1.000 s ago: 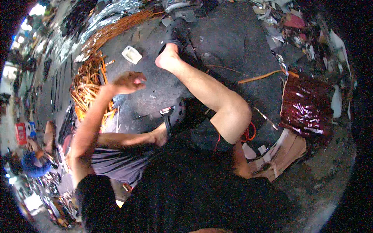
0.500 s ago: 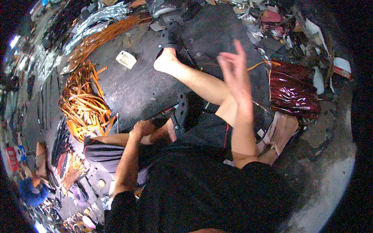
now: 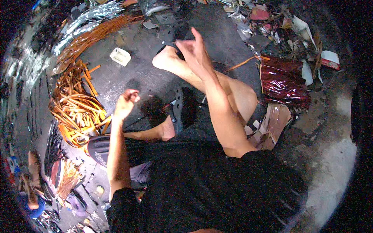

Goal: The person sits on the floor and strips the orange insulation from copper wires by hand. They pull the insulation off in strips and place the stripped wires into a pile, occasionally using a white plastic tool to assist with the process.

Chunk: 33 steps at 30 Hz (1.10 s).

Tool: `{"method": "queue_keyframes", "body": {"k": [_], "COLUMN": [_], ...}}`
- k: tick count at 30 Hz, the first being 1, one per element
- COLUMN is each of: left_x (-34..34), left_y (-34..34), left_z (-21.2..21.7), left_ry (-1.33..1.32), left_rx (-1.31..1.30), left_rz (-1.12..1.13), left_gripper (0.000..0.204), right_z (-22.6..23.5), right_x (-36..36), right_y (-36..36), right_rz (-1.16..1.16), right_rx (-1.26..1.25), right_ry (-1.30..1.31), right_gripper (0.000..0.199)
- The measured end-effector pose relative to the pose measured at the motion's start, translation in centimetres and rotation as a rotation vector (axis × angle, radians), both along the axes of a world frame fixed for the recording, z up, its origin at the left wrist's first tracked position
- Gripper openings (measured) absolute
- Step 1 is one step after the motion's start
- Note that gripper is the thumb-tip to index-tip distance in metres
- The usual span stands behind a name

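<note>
My left hand (image 3: 126,104) hangs over the dark floor, to the right of a pile of flat orange-brown strips (image 3: 77,103). Its fingers are curled in, and nothing shows in them. Above my right shin, my right hand (image 3: 194,50) is raised with thumb and fingers apart, holding nothing. A thin tool with a red and silver part (image 3: 169,105) lies by my left foot (image 3: 168,128); its kind is not clear. Orange strips lie loose at the pile's upper edge.
A white plastic tray-like piece (image 3: 120,56) lies on the floor ahead. To the right sit a shiny dark red bundle (image 3: 283,83) and torn cardboard (image 3: 274,124). Long brown strands (image 3: 89,40) and mixed scrap (image 3: 268,27) line the far side. Another person (image 3: 33,204) is at the lower left.
My left hand has lifted off my left leg and moved up and left. My right hand has swung left across my right leg. The view has shifted slightly.
</note>
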State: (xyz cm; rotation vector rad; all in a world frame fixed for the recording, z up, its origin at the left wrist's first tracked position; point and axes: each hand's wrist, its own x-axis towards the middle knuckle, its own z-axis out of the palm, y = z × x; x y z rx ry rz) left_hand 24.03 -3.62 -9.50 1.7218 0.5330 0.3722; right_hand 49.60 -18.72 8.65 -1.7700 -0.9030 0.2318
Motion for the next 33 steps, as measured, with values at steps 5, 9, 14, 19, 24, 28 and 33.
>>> {"method": "queue_keyframes", "body": {"k": [5,9,14,19,24,28,33], "left_x": [-0.9,-3.2,-3.6,-1.6,-1.5,-3.3,0.0], "left_y": [0.9,-0.7,-2.3,-2.8,-1.3,1.1,-0.8], "left_z": [-0.1,-0.8,-1.4,0.2,1.3,-1.2,3.2], "left_ry": [-0.019,-0.001,0.084,0.147,0.189,0.222,0.126], "left_rx": [-0.17,-0.259,-0.322,-0.323,-0.349,-0.243,-0.063], "left_rz": [0.141,0.158,0.184,0.122,0.043,0.032,-0.068], "left_gripper": [0.02,0.021,0.022,0.023,0.025,0.022,0.021], "right_z": [1.5,-2.4,-8.3,-11.9,-16.6,-12.9,-1.2], "right_x": [-1.0,-4.7,-3.2,-1.5,-1.4,-1.3,2.5], "right_y": [6.4,6.2,3.7,3.0,3.0,0.0,-14.5], "right_rz": [0.037,0.152,0.034,0.051,0.162,0.063,-0.525], "right_rx": [0.245,0.204,0.032,-0.069,-0.205,-0.33,-0.382], "right_ry": [-0.086,0.034,0.093,0.143,0.22,0.083,-0.352], "right_gripper": [0.076,0.079,0.079,0.074,0.067,0.063,0.036]}}
